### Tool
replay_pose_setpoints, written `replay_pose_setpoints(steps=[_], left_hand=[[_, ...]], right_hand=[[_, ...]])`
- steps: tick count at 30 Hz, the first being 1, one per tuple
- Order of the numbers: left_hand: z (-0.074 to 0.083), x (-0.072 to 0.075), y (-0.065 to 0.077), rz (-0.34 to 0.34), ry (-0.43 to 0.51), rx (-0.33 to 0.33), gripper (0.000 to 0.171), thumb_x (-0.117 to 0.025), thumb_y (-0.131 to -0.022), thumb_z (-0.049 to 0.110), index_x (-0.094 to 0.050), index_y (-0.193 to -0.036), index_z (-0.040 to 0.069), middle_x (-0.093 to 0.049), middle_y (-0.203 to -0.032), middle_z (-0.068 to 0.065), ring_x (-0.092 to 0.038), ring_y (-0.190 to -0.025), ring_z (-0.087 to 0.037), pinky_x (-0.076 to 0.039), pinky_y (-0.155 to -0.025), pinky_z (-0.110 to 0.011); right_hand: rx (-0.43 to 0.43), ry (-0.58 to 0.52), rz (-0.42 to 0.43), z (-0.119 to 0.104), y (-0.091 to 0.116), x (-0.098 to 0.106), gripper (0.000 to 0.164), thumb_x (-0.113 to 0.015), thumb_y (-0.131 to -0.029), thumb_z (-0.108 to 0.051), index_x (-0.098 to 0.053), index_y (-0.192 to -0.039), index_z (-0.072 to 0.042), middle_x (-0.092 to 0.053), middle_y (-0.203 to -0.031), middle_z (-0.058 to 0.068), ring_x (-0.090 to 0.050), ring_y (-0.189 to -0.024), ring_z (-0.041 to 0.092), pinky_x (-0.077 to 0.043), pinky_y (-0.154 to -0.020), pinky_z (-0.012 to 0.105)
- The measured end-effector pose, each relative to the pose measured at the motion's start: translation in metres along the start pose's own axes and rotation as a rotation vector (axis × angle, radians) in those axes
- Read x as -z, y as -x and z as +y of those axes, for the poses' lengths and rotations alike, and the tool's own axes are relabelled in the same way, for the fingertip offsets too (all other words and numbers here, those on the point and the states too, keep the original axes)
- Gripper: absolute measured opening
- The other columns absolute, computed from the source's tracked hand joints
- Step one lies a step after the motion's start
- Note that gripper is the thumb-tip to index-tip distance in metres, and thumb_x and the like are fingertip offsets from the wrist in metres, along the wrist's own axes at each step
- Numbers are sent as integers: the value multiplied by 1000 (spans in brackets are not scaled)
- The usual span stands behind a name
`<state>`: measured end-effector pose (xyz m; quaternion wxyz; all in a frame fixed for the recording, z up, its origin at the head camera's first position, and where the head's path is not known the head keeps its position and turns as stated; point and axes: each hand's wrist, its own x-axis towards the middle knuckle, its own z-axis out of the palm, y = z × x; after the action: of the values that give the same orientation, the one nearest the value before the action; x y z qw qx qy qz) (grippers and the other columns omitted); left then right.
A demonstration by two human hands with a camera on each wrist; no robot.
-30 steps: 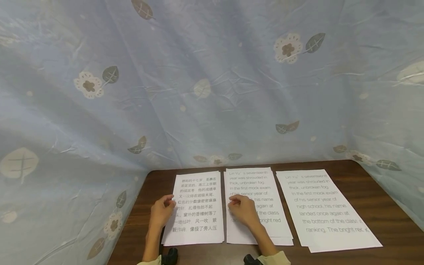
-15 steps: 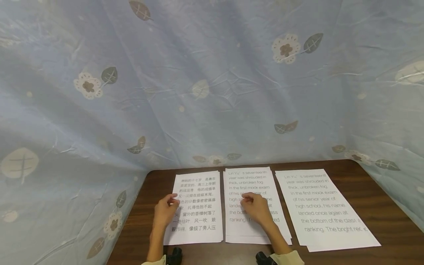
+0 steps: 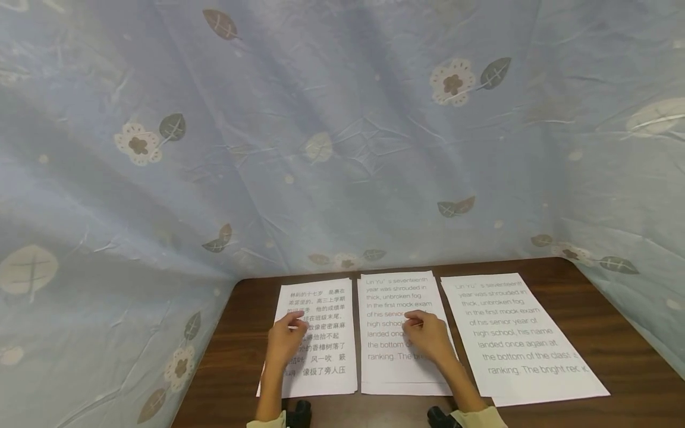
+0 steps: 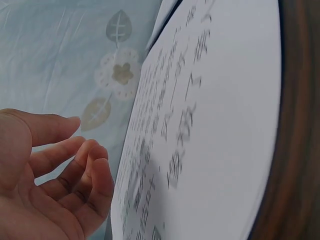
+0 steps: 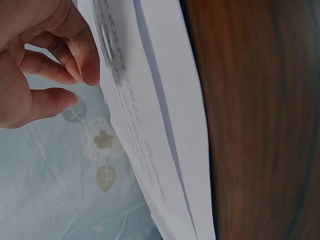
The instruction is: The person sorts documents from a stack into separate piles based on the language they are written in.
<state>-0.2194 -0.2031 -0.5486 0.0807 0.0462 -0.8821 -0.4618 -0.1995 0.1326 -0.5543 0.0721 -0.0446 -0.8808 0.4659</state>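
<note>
Your left fingers (image 4: 82,170) are hanging loosely curled and gripping nothing, the tips hovering just beside the printed face of the Chinese sheet (image 3: 316,339); whether they are actually touching the paper, the wrist view is not showing. Your left hand (image 3: 285,342) is sitting about halfway down that page, index pointing along a line of characters. Over on the other side, your right fingers (image 5: 75,55) are bent with the thumb tucked under, empty too, one fingertip looking to be brushing the middle English sheet (image 3: 402,327), though the blur is hiding the contact itself. Your right hand (image 3: 428,336) is also resting around the page's mid-lines, so by my reading you are tracing both texts in step and sitting roughly at the halfway mark: the upper lines lying above your fingers, the lower lines of each page left to cover. That middle sheet is lying on top of at least one more page, its edges peeking out below. The right-hand English sheet (image 3: 521,333) is lying untouched, well apart from both hands. All of it is resting flat on the dark wooden table (image 3: 615,333), with the blue floral cloth (image 3: 342,137) draping behind and around.
</note>
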Motion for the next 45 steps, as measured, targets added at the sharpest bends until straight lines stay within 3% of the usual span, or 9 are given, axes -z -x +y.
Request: replay_pose_setpoints(steps=[8,19,27,38,45], left_hand=[[13,-19,3,-24,16,-1,36,-73,-99,16,-73,-132,3,-77,-108,-14,-70,-84,-19,-54,-67,-29],[33,-44,9,-104,86,15,40,-72,-99,20,-71,-136,4,-76,-113,-13,-68,-85,-17,-55,-69,-28],[43,-62,13,-160,87,10,43,-71,-100,23,-69,-138,3,-75,-116,-16,-69,-83,-17,-59,-69,-32],[57,-85,19,-223,124,2,45,-71,-101,23,-67,-140,2,-74,-116,-15,-71,-82,-16,-60,-68,-30],[63,-98,22,-211,125,-11,45,-74,-98,22,-69,-137,0,-75,-110,-12,-67,-81,-15,-56,-67,-29]], right_hand=[[-7,52,4,13,0,16,33,-71,-94,-11,-76,-123,3,-77,-95,8,-70,-78,13,-53,-65,23],[-5,73,15,23,-2,35,34,-72,-94,-10,-75,-124,5,-78,-95,10,-70,-77,14,-52,-62,21],[-7,103,21,29,-2,45,37,-71,-94,-13,-73,-126,6,-78,-97,12,-69,-80,17,-51,-65,22],[-34,89,8,36,1,59,40,-70,-96,-11,-69,-130,10,-77,-100,15,-68,-75,15,-52,-58,22],[-43,91,13,43,0,65,41,-70,-96,-11,-69,-131,10,-76,-100,14,-70,-73,13,-53,-57,22]])
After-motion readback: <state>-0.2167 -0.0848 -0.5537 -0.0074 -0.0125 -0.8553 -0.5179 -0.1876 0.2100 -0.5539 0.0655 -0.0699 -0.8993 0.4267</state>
